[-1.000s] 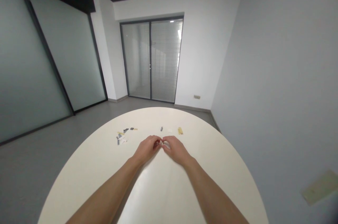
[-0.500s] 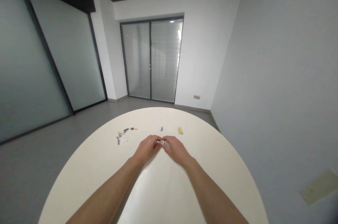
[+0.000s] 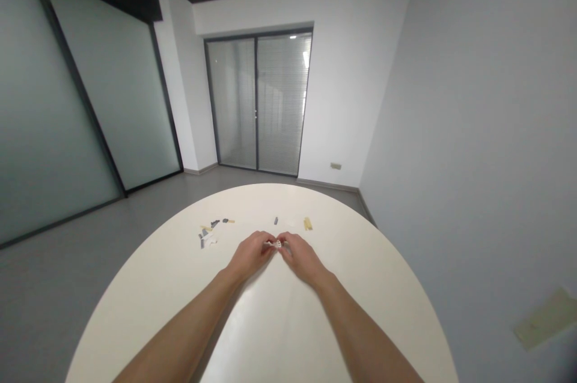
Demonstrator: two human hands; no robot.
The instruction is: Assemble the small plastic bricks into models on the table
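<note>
My left hand [image 3: 252,252] and my right hand [image 3: 298,254] meet just above the round white table [image 3: 279,317]. Between their fingertips is a small white piece [image 3: 278,244] with notches or holes along it, too small to name more exactly. Fingers of both hands are closed on it, and they hide much of its ends. Beyond the hands lie a small grey piece [image 3: 276,220] and, to the right, some yellow pieces [image 3: 308,224].
Left of my hands is a loose group of small grey, white and yellow pieces [image 3: 207,236]. Beside it lies a dark piece with a tan strip [image 3: 229,220]. A white wall [image 3: 473,130] rises to the right of the table, and glass doors [image 3: 259,103] stand behind it.
The white piece has turned slightly between my fingertips, showing more of its notched side. My right fingers have shifted a little to the right; both hands otherwise keep their place.
</note>
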